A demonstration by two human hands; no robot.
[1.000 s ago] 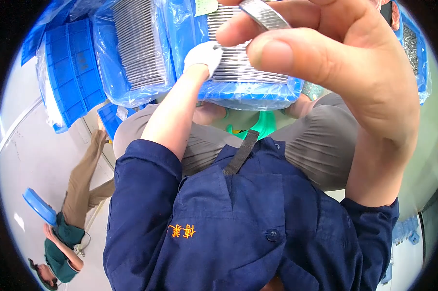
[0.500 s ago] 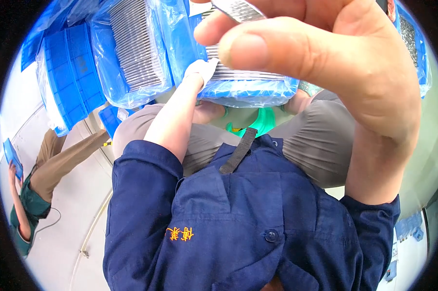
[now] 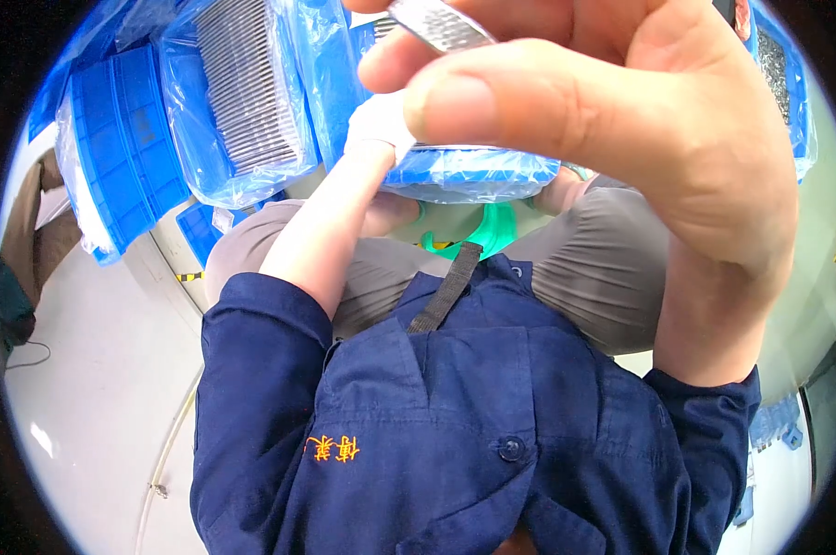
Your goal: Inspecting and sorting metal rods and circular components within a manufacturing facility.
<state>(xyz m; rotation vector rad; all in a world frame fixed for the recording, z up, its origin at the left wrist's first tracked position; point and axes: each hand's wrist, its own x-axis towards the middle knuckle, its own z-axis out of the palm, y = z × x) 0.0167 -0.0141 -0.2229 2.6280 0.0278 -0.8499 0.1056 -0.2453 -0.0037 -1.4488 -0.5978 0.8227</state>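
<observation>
My right hand (image 3: 612,120) is raised close and looms large at the upper right, bare. Its thumb and fingers are closed around a small shiny silver metal piece (image 3: 444,26) with a speckled flat face; the rest of the piece is hidden. Lower and further off, my left hand (image 3: 379,125) wears a white glove and reaches over a plastic-lined blue bin (image 3: 478,174) of thin metal rods. My right thumb covers the left fingers, so what they touch is out of sight.
To the left stands another lined blue bin (image 3: 179,97) with rows of metal rods (image 3: 247,88), beside a ribbed blue crate (image 3: 126,139). At the far right is a blue bin (image 3: 800,120) of small metal parts. A person in brown trousers (image 3: 43,231) is at the left rim.
My left hand has shifted slightly up, further behind my right thumb. The silver piece remains in my right hand, tilted a little more. The person at left has moved toward the rim.
</observation>
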